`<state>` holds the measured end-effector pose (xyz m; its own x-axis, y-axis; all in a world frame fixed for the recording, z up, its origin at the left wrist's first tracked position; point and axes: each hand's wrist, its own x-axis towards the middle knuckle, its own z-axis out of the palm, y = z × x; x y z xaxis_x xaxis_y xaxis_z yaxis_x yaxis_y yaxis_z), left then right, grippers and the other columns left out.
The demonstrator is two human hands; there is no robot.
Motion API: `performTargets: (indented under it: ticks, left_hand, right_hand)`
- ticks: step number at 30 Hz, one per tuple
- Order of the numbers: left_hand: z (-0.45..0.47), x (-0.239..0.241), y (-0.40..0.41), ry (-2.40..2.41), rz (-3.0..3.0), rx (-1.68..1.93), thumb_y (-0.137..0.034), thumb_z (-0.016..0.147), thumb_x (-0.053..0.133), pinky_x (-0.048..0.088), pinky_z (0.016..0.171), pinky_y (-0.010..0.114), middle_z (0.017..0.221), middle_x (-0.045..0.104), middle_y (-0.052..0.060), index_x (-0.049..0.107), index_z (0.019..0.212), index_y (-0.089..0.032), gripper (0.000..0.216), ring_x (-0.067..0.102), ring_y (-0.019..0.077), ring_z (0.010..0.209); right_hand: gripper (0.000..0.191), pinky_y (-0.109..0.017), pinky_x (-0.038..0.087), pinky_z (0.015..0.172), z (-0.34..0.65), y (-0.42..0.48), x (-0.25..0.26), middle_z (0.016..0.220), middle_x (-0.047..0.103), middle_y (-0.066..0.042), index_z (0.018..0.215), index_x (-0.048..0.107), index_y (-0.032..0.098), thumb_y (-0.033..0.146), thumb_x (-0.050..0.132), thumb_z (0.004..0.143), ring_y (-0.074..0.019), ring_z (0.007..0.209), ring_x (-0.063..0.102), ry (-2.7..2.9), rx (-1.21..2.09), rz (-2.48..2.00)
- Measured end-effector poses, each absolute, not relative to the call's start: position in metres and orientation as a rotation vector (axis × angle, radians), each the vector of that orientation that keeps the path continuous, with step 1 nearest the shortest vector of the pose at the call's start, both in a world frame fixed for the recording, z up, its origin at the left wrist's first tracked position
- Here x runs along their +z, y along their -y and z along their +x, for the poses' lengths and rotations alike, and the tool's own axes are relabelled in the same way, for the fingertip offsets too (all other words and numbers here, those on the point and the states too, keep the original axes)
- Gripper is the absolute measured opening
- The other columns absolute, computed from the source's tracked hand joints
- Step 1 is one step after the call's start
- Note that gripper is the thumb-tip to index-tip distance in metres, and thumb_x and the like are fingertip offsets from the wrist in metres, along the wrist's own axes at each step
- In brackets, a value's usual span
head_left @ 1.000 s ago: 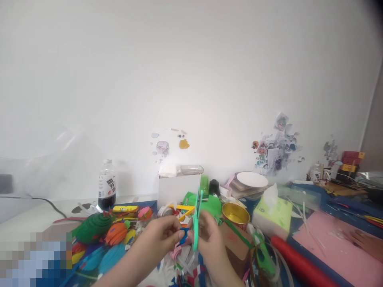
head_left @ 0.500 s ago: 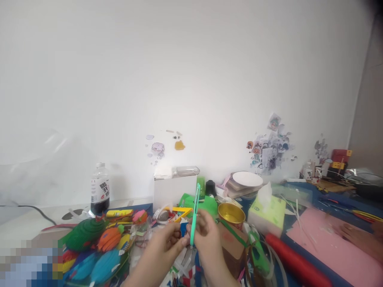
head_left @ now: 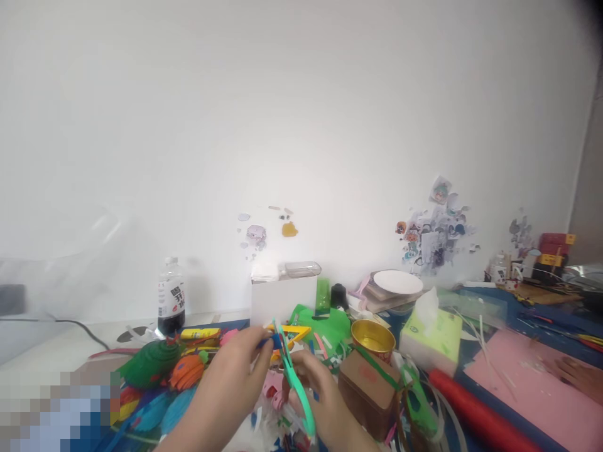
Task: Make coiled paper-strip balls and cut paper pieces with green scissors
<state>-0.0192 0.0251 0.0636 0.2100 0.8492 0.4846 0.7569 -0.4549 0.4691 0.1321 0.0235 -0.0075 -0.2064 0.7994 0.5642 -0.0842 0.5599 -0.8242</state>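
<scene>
My left hand (head_left: 235, 373) is raised over the cluttered table with its fingertips pinched on a small blue piece (head_left: 267, 342). My right hand (head_left: 320, 402) sits just right of it, fingers curled around a long teal strip (head_left: 296, 389). The strip slants from near the blue piece down toward the lower right. Both hands meet above pink and white paper scraps (head_left: 273, 392). Colourful folded-paper figures, green (head_left: 153, 363) and orange (head_left: 187, 371), lie to the left of my left hand.
A dark drink bottle (head_left: 170, 304) stands at the back left, a white box (head_left: 281, 298) behind the hands. Right of the hands are a gold tin (head_left: 373, 337), a brown box (head_left: 368, 389), a tissue pack (head_left: 429, 339), a red roll (head_left: 475, 411) and pink sheet (head_left: 532, 389). Another person's hand (head_left: 575, 370) rests far right.
The teal strip has swung from upright to a slant toward the lower right. My left hand rose and moved a little right with the blue piece. The camera view shifted slightly.
</scene>
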Motion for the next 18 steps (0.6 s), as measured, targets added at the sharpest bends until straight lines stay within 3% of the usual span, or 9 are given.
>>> performTargets:
  ticks: [4, 10, 18]
  left_hand:
    - [-0.0182, 0.0666, -0.0196, -1.563, 2.413, 1.093, -0.031, 0.082, 0.033, 0.038, 0.064, 0.029, 0.074, 0.058, 0.002, 0.047, 0.07, -0.021, 0.021, 0.055, 0.02, 0.073]
    - [-0.0161, 0.065, -0.0206, -1.464, 2.383, 1.077, -0.031, 0.08, 0.035, 0.033, 0.054, 0.024, 0.06, 0.049, -0.003, 0.042, 0.062, -0.022, 0.022, 0.049, 0.0154, 0.058]
    - [-0.0156, 0.064, -0.0217, -1.403, 2.358, 1.124, -0.028, 0.079, 0.035, 0.034, 0.054, 0.023, 0.061, 0.05, -0.003, 0.045, 0.065, -0.021, 0.019, 0.049, 0.0145, 0.059]
  right_hand:
    - [0.044, -0.034, 0.041, 0.078, 0.132, -0.0184, -0.0061, 0.08, 0.049, -0.003, 0.099, 0.057, 0.018, 0.051, 0.063, 0.07, -0.0184, 0.076, 0.049, 1.597, 0.9, -0.656]
    - [0.046, -0.03, 0.042, 0.069, 0.1319, -0.0188, -0.0066, 0.083, 0.053, -0.004, 0.1, 0.059, 0.019, 0.055, 0.06, 0.072, -0.0177, 0.073, 0.05, 1.596, 0.958, -0.561]
    - [0.041, -0.032, 0.042, 0.078, 0.132, -0.0135, -0.0046, 0.083, 0.054, -0.004, 0.1, 0.06, 0.02, 0.049, 0.063, 0.072, -0.0184, 0.078, 0.05, 1.584, 0.935, -0.614]
